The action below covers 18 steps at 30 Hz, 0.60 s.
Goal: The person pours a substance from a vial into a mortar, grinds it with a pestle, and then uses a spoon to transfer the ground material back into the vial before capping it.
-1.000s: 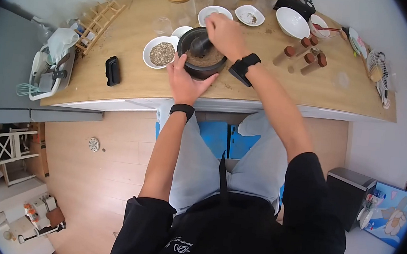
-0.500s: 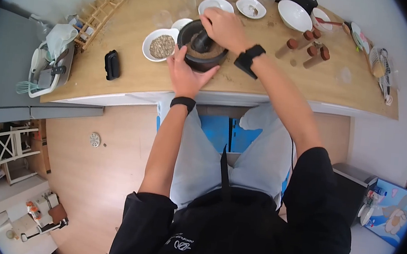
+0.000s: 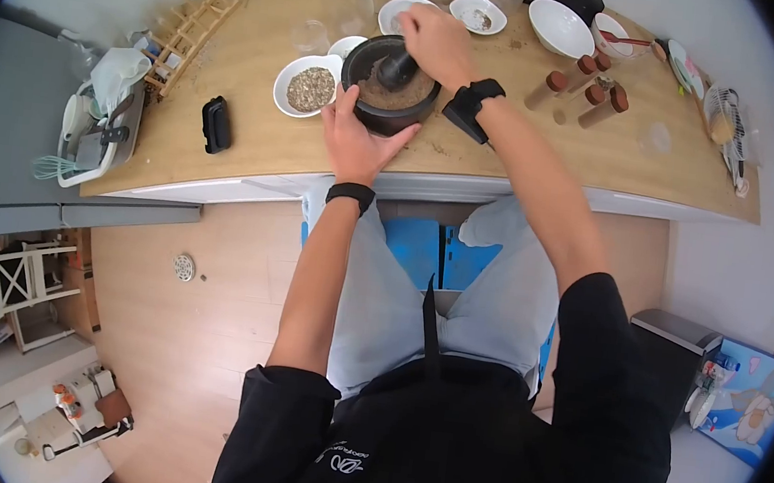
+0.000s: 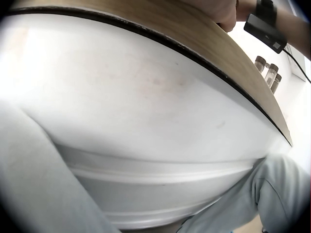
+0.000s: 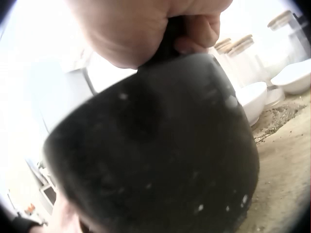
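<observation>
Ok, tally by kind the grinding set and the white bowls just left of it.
Mortar: 1
Pestle: 1
White bowls: 2, the seed bowl and the small bowl
Total: 4

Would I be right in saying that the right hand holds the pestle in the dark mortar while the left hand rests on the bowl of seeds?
Not quite. In the head view the left hand holds the side of the mortar, not the bowl of seeds beside it. The right hand does have its grip on the pestle in the mortar.
</observation>
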Each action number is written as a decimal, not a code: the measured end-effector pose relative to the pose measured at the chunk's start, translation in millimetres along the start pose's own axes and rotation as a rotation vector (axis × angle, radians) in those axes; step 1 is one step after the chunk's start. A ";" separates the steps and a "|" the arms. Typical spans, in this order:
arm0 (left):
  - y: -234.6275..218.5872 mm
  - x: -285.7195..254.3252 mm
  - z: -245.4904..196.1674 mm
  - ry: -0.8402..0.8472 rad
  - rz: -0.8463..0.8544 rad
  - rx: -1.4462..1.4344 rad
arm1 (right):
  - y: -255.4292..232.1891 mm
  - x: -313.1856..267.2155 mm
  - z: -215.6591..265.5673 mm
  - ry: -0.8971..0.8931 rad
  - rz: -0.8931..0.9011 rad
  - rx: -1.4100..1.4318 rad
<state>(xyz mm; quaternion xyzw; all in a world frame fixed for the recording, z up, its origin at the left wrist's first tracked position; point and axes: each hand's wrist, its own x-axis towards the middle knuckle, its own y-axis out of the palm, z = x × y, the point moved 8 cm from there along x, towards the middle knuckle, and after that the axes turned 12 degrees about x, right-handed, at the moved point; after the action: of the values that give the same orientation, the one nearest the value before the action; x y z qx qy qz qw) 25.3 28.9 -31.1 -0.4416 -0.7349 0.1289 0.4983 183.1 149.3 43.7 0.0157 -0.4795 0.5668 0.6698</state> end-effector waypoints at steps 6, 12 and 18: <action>-2.2 2.2 -0.4 -0.045 0.037 0.019 | 4.0 -4.8 16.6 -0.072 0.027 0.048; 0.0 -5.6 1.6 -0.034 0.030 -0.021 | 4.5 -0.1 17.0 -0.029 0.134 0.036; 4.4 -6.6 1.6 -0.042 0.040 -0.006 | 0.2 -9.8 15.8 0.046 0.112 0.008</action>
<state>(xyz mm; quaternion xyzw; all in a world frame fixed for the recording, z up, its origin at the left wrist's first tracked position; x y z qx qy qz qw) 27.0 26.7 -38.7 -0.4549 -0.7366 0.1461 0.4786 174.1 133.2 45.6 -0.0216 -0.4620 0.6053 0.6478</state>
